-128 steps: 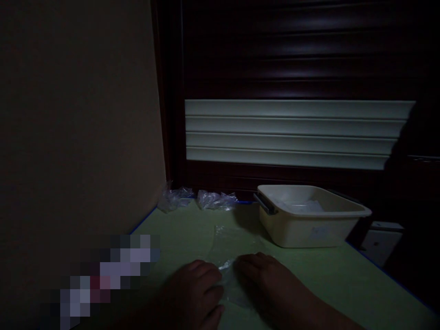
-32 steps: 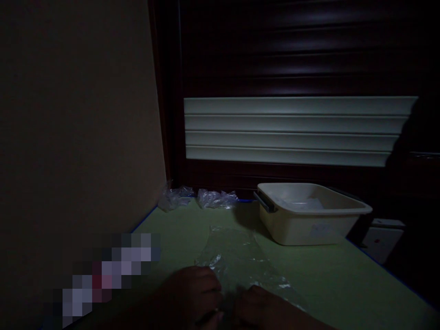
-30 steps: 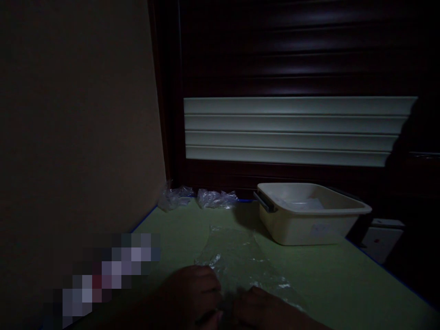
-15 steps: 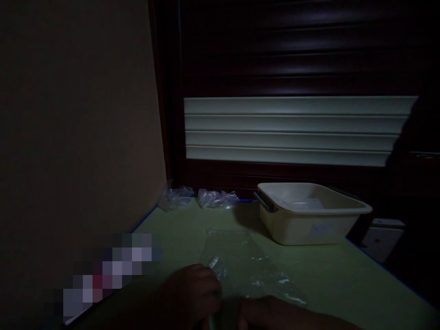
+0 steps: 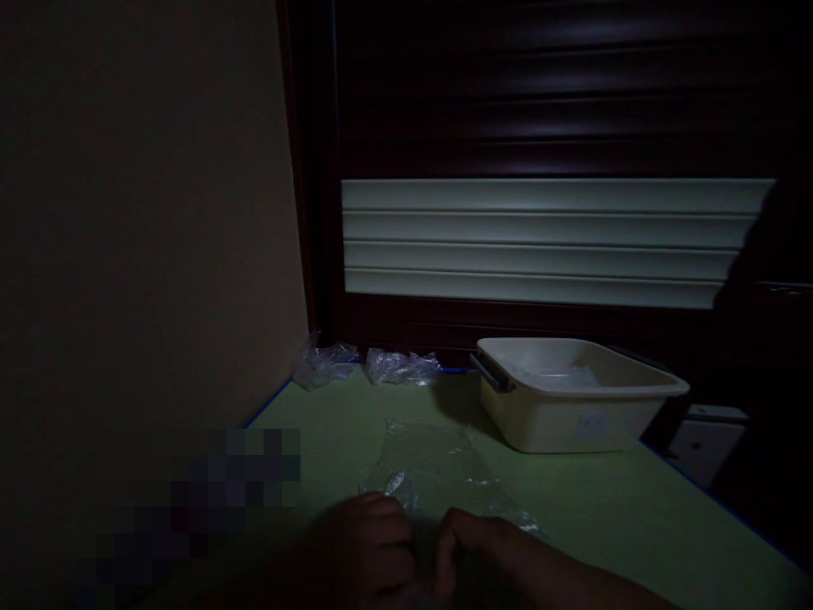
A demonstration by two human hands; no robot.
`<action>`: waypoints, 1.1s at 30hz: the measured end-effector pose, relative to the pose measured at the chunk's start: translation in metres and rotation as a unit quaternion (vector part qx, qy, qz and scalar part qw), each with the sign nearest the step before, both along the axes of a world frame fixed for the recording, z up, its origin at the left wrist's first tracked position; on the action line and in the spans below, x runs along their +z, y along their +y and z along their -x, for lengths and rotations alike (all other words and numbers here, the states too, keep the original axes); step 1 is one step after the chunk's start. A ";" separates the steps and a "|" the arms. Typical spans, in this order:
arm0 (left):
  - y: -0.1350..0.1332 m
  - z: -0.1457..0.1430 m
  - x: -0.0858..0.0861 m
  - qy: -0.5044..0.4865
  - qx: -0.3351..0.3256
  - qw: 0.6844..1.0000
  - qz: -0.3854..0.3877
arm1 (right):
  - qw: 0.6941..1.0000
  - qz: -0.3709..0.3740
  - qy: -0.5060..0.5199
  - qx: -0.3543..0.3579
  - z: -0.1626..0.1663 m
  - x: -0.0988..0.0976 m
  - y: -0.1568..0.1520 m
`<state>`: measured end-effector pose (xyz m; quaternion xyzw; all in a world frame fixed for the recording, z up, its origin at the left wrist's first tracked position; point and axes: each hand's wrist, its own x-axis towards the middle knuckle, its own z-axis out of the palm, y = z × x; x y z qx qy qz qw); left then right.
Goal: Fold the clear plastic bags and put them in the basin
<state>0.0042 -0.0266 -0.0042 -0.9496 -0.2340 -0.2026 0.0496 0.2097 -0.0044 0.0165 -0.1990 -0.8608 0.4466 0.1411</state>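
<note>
In the dim room our left hand (image 5: 372, 542) and right hand (image 5: 473, 551) pinch the near edge of a clear plastic bag (image 5: 435, 462) lying flat on the green table (image 5: 610, 508), beige tub (image 5: 572, 415) beyond it.

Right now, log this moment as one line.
left hand: on plastic bag | right hand: on plastic bag | tub: behind, right | lighting: dim
</note>
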 end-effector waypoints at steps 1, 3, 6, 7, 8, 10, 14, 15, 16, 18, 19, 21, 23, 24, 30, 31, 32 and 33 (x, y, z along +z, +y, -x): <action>-0.002 -0.001 0.001 -0.031 0.007 0.999 0.012 | 1.000 -0.013 -0.006 -0.014 -0.001 0.004 -0.001; -0.006 -0.002 0.002 -0.102 0.019 0.994 0.038 | 0.999 -0.028 -0.017 -0.040 -0.005 0.013 -0.005; -0.008 -0.005 0.002 -0.184 0.027 0.980 0.066 | 0.989 -0.058 -0.071 -0.115 -0.011 0.021 -0.013; -0.009 -0.005 0.003 -0.199 0.036 0.976 0.074 | 0.986 -0.065 -0.087 -0.124 -0.011 0.022 -0.015; -0.009 -0.006 0.003 -0.207 0.048 0.973 0.087 | 0.985 -0.067 -0.093 -0.126 -0.010 0.022 -0.016; -0.009 -0.005 0.003 -0.209 0.080 0.967 0.120 | 0.986 -0.059 -0.074 -0.135 -0.006 0.018 -0.016; -0.010 -0.004 0.003 -0.199 0.163 0.952 0.164 | 0.991 -0.018 -0.011 -0.133 0.001 0.006 -0.010; -0.010 -0.004 0.003 -0.199 0.176 0.950 0.162 | 0.991 -0.009 -0.006 -0.133 0.002 0.003 -0.009; -0.010 -0.004 0.003 -0.199 0.184 0.950 0.155 | 0.990 -0.008 -0.006 -0.141 0.002 0.001 -0.008; -0.009 -0.004 0.003 -0.197 0.183 0.955 0.126 | 0.984 -0.030 -0.014 -0.175 0.003 0.000 -0.008; -0.008 -0.004 0.004 -0.192 0.174 0.959 0.110 | 0.979 -0.045 -0.023 -0.196 0.003 0.000 -0.008; -0.007 -0.004 0.007 -0.181 0.153 0.969 0.073 | 0.968 -0.065 -0.039 -0.240 0.003 0.001 -0.010; -0.008 -0.003 0.011 -0.168 0.135 0.976 0.035 | 0.961 -0.070 -0.043 -0.265 0.003 0.003 -0.010; -0.009 -0.003 0.014 -0.157 0.124 0.980 0.019 | 0.959 -0.072 -0.040 -0.271 0.003 0.003 -0.011; -0.017 -0.005 0.024 -0.006 0.047 0.997 -0.053 | 0.941 -0.163 -0.008 -0.298 -0.002 0.000 -0.007; -0.018 -0.006 0.024 0.013 0.039 0.997 -0.064 | 0.935 -0.191 -0.006 -0.299 -0.003 0.000 -0.006; -0.018 -0.006 0.025 0.030 0.034 0.996 -0.073 | 0.929 -0.221 -0.004 -0.296 -0.004 0.000 -0.006; -0.019 -0.007 0.026 0.045 0.031 0.995 -0.080 | 0.923 -0.251 0.000 -0.291 -0.005 -0.001 -0.005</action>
